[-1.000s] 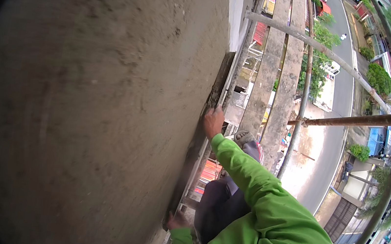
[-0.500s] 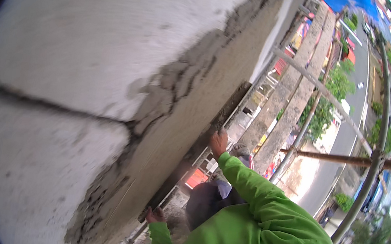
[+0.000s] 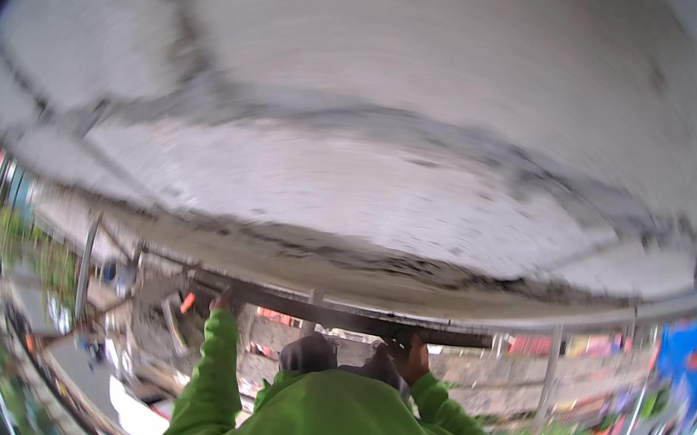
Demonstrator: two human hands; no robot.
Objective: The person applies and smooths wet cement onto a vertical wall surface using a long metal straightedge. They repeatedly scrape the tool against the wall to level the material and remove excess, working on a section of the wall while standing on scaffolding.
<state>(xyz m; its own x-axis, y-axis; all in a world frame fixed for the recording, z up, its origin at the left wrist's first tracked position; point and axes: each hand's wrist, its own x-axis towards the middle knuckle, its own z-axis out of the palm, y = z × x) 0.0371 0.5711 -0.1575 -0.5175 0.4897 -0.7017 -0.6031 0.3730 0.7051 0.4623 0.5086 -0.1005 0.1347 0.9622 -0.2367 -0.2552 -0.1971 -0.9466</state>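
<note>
A long, dark, flat board, like a plasterer's straightedge, lies along the lower edge of a smooth, damp-looking plaster band. My left hand grips the board near its left end. Farther right, my right hand holds it from below, its fingers blurred and partly in shadow. Both arms are in green sleeves. Above the band, rough grey mortar borders a pale wall with dark joints running across it.
Below the board run scaffold planks. Upright metal poles stand at left and right. A blue tarp hangs at the far right. A street and greenery show far below.
The view has turned, so the wall edge and board now run side to side instead of slanting. Both hands remain on the board.
</note>
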